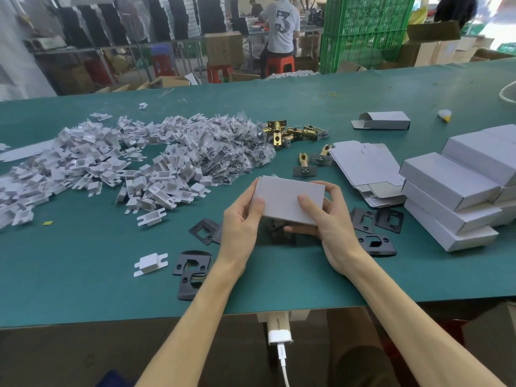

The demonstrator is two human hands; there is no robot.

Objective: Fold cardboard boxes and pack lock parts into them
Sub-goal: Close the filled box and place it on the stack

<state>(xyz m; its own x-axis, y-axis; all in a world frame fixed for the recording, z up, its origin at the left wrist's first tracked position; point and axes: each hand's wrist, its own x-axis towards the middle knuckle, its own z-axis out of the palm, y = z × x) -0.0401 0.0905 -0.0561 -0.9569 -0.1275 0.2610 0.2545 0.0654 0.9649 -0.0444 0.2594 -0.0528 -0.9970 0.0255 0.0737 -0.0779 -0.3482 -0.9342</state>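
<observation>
Both of my hands hold one small grey cardboard box (287, 198) just above the green table (97, 289). My left hand (240, 219) grips its left end, thumb on top. My right hand (326, 216) grips its right end, thumb on top and fingers curled underneath. Black strike plates (192, 270) lie below and beside the box, more black plates (375, 219) to the right. Brass latch bolts (293, 132) lie behind it. A pile of flat unfolded boxes (363, 166) sits to the right.
A big heap of white plastic inserts (106, 166) and bagged screws (231, 146) covers the left. Closed grey boxes (458, 196) are stacked at the right, one open box (382, 120) behind. A white charger (280, 332) hangs at the table's front edge. People work at the back.
</observation>
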